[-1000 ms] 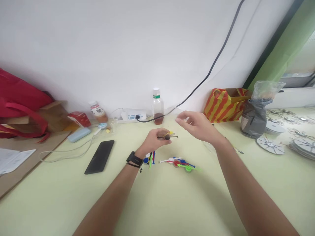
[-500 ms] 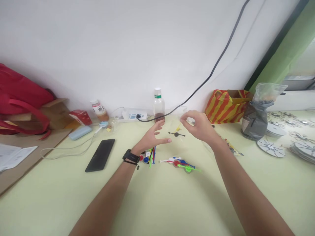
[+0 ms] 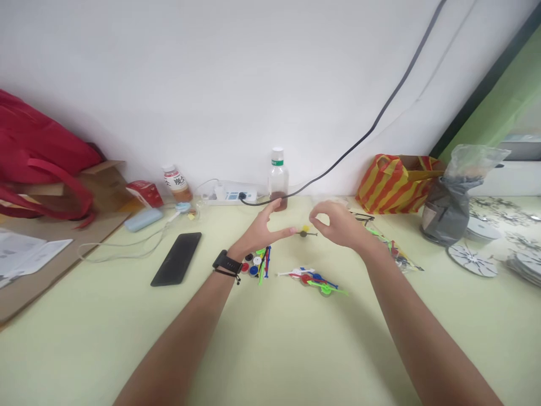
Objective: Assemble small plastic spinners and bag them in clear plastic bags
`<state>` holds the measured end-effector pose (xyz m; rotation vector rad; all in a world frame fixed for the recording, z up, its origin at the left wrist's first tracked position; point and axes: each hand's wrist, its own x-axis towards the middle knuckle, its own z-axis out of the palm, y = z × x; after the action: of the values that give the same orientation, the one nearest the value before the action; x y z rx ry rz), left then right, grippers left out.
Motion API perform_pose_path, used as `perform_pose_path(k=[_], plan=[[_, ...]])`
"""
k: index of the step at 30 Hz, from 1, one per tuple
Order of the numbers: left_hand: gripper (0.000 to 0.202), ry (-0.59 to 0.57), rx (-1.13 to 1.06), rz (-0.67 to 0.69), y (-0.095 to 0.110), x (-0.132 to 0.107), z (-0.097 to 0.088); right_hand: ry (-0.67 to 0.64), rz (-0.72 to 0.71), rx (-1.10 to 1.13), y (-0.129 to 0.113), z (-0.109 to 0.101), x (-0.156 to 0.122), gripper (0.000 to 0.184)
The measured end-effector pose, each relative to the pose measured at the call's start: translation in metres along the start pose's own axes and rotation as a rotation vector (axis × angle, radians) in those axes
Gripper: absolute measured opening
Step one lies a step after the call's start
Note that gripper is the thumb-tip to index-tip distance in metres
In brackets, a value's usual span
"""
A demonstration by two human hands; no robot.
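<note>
My left hand is open over the table, thumb and fingers spread, the thumb tip close to a black spinner arrow; whether they touch I cannot tell. Just behind that arrow is a yellow arrow. To its right, my right hand is closed in a pinch, thumb against forefinger; anything between the tips is too small to make out. Nearer me lies a row of assembled spinner arrows in white, red, blue and green. Beside my left wrist are small round discs and loose coloured arrows.
A black phone lies at left. Along the wall stand a power strip, a bottle and a striped bag. A black cable hangs across. More coloured parts lie beside my right forearm, with round discs farther right.
My left thumb has come nearer the black arrow. My right hand has dropped slightly, still pinched. The whole view has shifted a little.
</note>
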<state>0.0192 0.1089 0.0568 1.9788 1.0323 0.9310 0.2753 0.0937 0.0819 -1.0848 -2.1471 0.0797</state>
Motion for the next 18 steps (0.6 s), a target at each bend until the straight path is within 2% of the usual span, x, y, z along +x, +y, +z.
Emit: perform_pose_path(k=[3, 5, 12, 14, 18], plan=[[0.095, -0.007, 0.015, 0.009, -0.002, 0.000, 0.000, 0.045, 0.008, 0.026, -0.004, -0.003, 0.001, 0.009], [0.097, -0.025, 0.007, 0.010, -0.004, 0.000, -0.001, 0.016, 0.003, 0.063, -0.009, -0.006, 0.001, 0.008], [0.105, -0.159, -0.150, -0.029, -0.009, 0.000, 0.002, 0.039, -0.064, 0.146, -0.037, -0.018, 0.007, 0.010], [0.097, -0.209, -0.201, -0.024, -0.007, 0.000, 0.006, 0.043, -0.068, 0.150, -0.041, -0.019, 0.007, 0.010], [0.055, -0.302, -0.275, -0.062, -0.004, 0.000, 0.012, 0.019, -0.023, 0.140, -0.045, -0.024, 0.006, 0.010]])
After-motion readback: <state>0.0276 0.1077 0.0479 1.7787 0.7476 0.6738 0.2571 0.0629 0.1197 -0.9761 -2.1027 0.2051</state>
